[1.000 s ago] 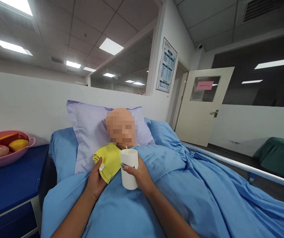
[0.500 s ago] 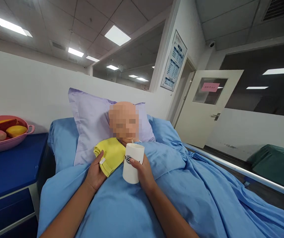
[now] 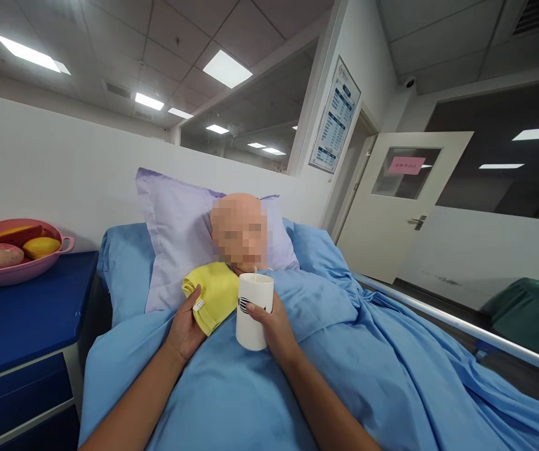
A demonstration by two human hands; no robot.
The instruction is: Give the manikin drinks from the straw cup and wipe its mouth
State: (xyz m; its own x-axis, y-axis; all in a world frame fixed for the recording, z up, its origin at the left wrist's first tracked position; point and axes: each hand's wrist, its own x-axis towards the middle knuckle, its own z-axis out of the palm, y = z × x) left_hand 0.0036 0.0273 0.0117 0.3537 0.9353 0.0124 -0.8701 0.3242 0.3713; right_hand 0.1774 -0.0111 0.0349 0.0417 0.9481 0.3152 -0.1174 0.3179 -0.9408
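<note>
My left hand (image 3: 187, 329) grips a folded yellow cloth (image 3: 213, 293) with a small white tag, its thumb on top. The cloth lies below the chin of a manikin head (image 3: 239, 225). In my right hand (image 3: 276, 326) is a white cup (image 3: 251, 321) with a dark printed mark, thumb across its front. A thin pale straw (image 3: 256, 272) stands out of the cup's top, just under the manikin's chin. Whether the straw touches the mouth I cannot tell. The head rests on a lilac pillow (image 3: 175, 238), and a blue quilt (image 3: 232, 401) covers the bed up to its neck.
At the left stands a blue bedside cabinet (image 3: 39, 313), holding a pink basket (image 3: 20, 272) of fruit. A pale bed rail (image 3: 439, 313) runs along the right side. Beyond it are an open door (image 3: 392, 232) and a green covered thing (image 3: 533, 319).
The whole view has shifted slightly, so things appear a little further right. The cup sits slightly lower against the manikin's chin, and more of the straw shows. Both hands keep their holds.
</note>
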